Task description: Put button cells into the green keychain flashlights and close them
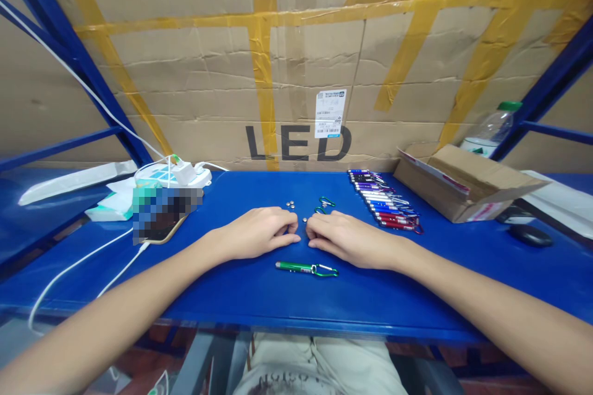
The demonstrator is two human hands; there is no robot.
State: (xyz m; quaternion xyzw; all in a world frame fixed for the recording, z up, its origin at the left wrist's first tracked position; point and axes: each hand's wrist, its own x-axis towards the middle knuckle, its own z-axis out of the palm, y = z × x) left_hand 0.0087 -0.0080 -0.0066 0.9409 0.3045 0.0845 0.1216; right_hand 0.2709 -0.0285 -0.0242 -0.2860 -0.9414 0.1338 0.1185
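Note:
My left hand and my right hand rest palm down on the blue table, fingertips almost meeting. Both sets of fingers are curled together in a pinch; what they hold is too small to make out. A tiny silver button cell lies just beyond the fingertips, and a few more button cells lie a little farther back. A green carabiner clip sits behind my right hand. A green keychain flashlight with a green clip lies on the table just in front of both hands.
A row of several keychain flashlights in purple, blue and red lies to the right. Beside it stands an open cardboard box, with a plastic bottle behind. A phone and a power strip with white cables are at left. Cardboard wall behind.

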